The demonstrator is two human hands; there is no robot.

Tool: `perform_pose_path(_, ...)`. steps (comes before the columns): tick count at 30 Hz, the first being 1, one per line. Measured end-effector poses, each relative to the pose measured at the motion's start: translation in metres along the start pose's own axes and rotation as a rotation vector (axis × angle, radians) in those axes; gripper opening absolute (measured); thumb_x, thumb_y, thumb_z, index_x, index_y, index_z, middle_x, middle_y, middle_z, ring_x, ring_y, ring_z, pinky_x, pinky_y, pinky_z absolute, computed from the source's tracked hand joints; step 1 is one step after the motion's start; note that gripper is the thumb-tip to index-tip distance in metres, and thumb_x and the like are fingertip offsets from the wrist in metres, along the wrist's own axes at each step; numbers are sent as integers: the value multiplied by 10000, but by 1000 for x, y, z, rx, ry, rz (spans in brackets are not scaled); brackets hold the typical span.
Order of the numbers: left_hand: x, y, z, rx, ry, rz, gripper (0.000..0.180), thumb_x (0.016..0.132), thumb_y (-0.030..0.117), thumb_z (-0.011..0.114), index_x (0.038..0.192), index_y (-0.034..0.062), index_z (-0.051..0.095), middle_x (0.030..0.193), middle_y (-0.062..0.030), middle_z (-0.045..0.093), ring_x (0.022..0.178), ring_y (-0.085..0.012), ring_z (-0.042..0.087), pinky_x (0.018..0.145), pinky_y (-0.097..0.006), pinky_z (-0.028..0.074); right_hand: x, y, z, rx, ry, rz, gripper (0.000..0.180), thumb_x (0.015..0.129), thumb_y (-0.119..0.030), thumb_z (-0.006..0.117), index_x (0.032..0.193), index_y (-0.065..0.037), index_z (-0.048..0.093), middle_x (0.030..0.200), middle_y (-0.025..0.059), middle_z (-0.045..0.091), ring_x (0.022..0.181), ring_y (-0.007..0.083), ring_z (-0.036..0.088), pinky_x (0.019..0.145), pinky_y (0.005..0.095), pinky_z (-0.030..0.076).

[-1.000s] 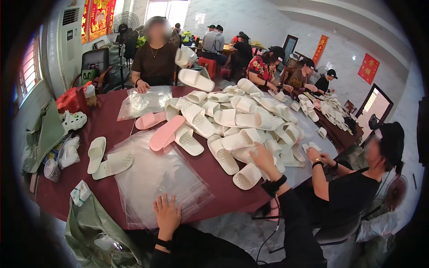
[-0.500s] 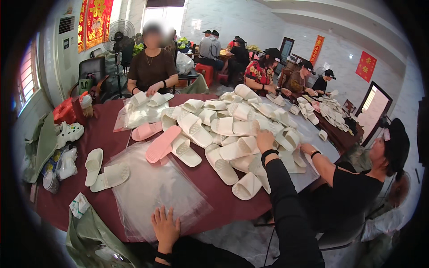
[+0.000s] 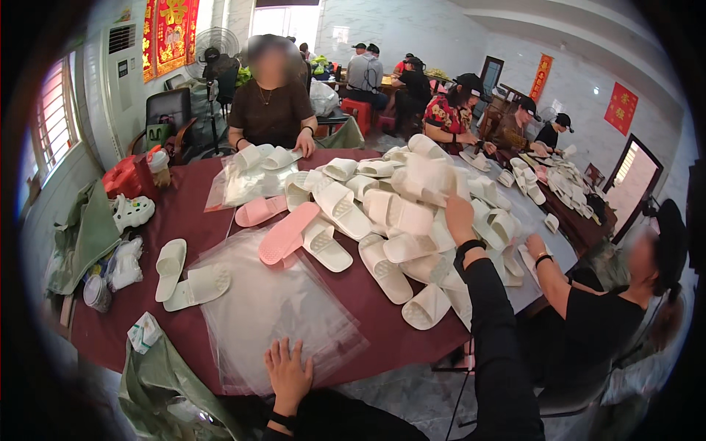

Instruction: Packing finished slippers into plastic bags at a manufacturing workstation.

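My left hand [image 3: 287, 375] lies flat with fingers spread on the near edge of a stack of clear plastic bags [image 3: 272, 309] on the dark red tablecloth [image 3: 184, 220]. My right hand [image 3: 459, 213], in a black sleeve with a dark wristband, reaches far out into the pile of white slippers [image 3: 397, 213] and touches the slippers there; whether it grips one cannot be told. Two pink slippers [image 3: 283, 228] lie just left of the pile. A pair of white slippers [image 3: 184, 273] lies apart at the left.
A person in a brown top [image 3: 271, 103] sits opposite, handling slippers on plastic bags. A person in black [image 3: 588, 316] works at my right. More people sit at the far tables. A green sack [image 3: 169, 389] hangs at the near edge; bags and a red box sit at the left.
My right hand has moved forward from the pile's near edge deeper into the slippers. My left hand stays on the bags. The person opposite now handles slippers on their bags.
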State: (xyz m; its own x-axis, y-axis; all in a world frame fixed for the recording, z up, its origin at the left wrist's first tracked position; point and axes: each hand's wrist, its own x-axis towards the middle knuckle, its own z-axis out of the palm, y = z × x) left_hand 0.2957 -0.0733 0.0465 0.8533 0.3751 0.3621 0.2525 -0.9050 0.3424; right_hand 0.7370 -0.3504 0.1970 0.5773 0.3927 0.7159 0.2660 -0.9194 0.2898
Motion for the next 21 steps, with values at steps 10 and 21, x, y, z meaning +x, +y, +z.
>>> perform_pose_path(10, -3, -5, 6, -14, 16, 8, 447, 814, 333, 602, 1203, 113, 579, 1294, -167, 487, 1248, -371, 391, 1067, -512, 242, 39, -67, -80, 693, 71, 230, 196, 909, -211, 547, 919, -22, 495, 701, 196, 636, 682, 397, 614, 574, 473, 451)
perform_pose_path(21, -4, -7, 6, -18, 41, 23, 448, 820, 339, 600, 1207, 115, 579, 1302, -159, 477, 1252, -363, 387, 1062, -519, 247, 20, -128, -191, 1414, 261, 108, 123, 945, -108, 537, 971, 4, 494, 824, 110, 701, 773, 120, 663, 655, 256, 495)
